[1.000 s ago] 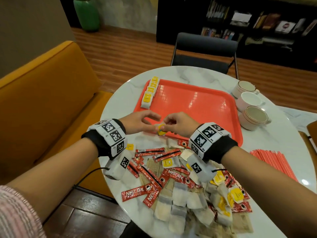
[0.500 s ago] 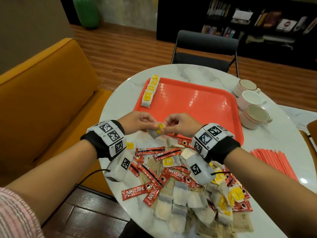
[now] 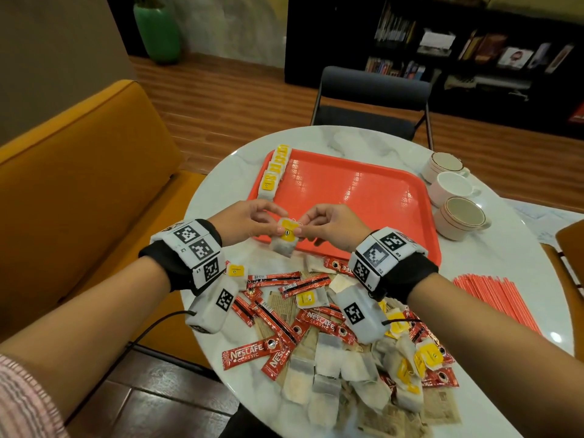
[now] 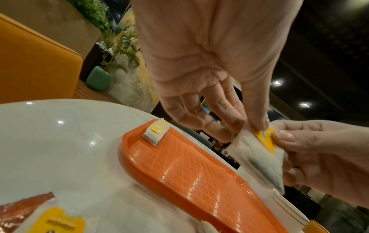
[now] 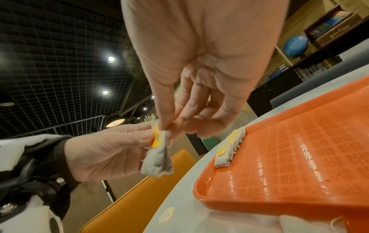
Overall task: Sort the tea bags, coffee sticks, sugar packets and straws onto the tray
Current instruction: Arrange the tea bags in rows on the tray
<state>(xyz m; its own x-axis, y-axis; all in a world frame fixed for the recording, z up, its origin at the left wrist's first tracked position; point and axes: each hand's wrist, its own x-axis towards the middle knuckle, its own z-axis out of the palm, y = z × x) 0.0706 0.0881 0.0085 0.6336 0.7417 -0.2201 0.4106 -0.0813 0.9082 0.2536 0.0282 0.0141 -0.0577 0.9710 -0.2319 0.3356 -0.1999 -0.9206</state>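
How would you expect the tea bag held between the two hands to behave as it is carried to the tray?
Probably floppy: the tea bag sags below the yellow tag that the left hand and right hand pinch. Likely very light, since fingertips alone hold it. Its thin paper looks easy to tear.

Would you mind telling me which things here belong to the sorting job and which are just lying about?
Job:
tea bag pinched by left hand and right hand
tea bag row on the tray
coffee sticks
loose tea bags
straws

Lying about:
three cups
chair
sofa
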